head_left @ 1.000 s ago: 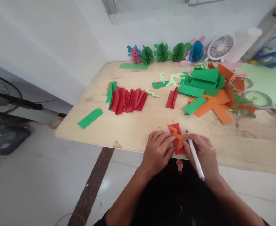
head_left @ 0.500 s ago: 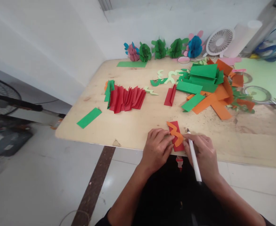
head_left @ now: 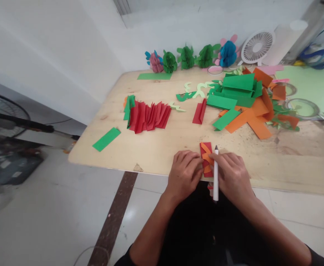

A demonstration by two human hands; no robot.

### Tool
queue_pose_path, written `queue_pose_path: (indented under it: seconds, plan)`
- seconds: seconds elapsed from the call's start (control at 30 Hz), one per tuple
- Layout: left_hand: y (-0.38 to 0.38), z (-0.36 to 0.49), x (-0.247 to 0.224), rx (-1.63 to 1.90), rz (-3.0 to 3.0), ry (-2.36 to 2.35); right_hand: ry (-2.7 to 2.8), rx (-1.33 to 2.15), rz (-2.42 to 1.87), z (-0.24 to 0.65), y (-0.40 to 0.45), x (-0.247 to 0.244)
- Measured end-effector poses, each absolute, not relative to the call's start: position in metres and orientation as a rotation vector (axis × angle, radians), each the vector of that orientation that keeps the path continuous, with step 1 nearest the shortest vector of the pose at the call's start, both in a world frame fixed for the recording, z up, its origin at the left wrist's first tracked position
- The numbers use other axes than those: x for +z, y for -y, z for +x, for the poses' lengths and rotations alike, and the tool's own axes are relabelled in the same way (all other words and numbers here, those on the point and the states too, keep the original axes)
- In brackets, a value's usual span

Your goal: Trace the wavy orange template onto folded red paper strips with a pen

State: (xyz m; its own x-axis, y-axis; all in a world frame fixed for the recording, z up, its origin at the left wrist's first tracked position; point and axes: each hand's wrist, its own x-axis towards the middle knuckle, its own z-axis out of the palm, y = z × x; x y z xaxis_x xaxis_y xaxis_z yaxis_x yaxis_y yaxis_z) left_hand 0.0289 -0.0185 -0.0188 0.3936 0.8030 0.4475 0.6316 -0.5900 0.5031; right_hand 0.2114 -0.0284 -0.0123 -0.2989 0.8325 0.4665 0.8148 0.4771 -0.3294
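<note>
Near the table's front edge lies a folded red paper strip (head_left: 210,145), with a wavy orange paper cutout (head_left: 205,148) on top of it. My left hand (head_left: 184,168) is closed at the strip's left edge, its fingertips gripping there. A white marker (head_left: 215,177) is held in my right hand (head_left: 232,175), its dark tip pointing away from me. The right fingertips also touch the cutout's right side, and the marker hides part of the strip.
A row of folded red papers (head_left: 149,116) stands to the left, beyond a single green strip (head_left: 106,139). Green strips (head_left: 238,83) and orange strips (head_left: 257,114) are heaped at the right. Honeycomb paper figures (head_left: 188,57) and a small white fan (head_left: 257,47) line the wall.
The orange cutout has shifted and turned on the red strip. My right hand moved left onto it, and the marker swung more upright. My left hand stayed nearly still.
</note>
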Motion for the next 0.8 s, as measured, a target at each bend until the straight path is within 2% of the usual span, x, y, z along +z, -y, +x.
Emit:
queue_pose_path:
  seconds: [0.8]
  plan:
    - [0.0192,0.0291,-0.0177,0.975,2.46,-1.26,2.131,0.082,-1.235,0.2186,0.0317,-0.014]
